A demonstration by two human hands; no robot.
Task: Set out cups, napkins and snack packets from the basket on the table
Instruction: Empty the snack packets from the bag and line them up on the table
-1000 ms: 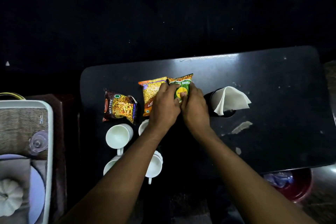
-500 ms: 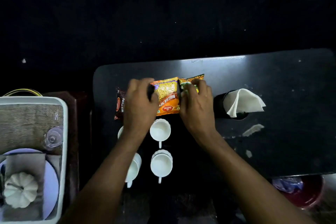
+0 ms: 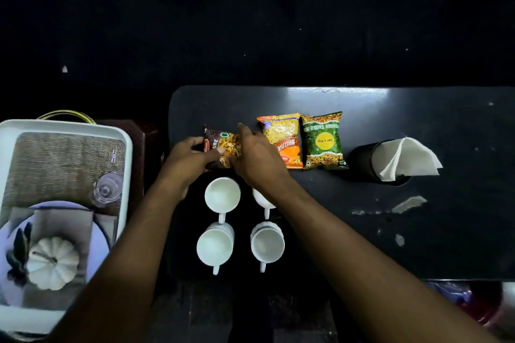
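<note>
Both hands hold the brown mixture packet at the left of the dark table: my left hand grips its left edge, my right hand its right side. To the right lie an orange packet and a green packet, side by side. Several white cups stand in front in two rows: one sits below the brown packet, my right wrist partly hides another, and two more are nearer me. White napkins stick out of a black holder.
A white tray-like basket stands off the table's left end, holding a woven mat, an upturned glass, a plate and a white pumpkin ornament. A red bowl sits below the table's near right corner. White scuffs mark the tabletop.
Both hands left the orange and green packets, moved left and took hold of the brown mixture packet. The camera view shifted left as well.
</note>
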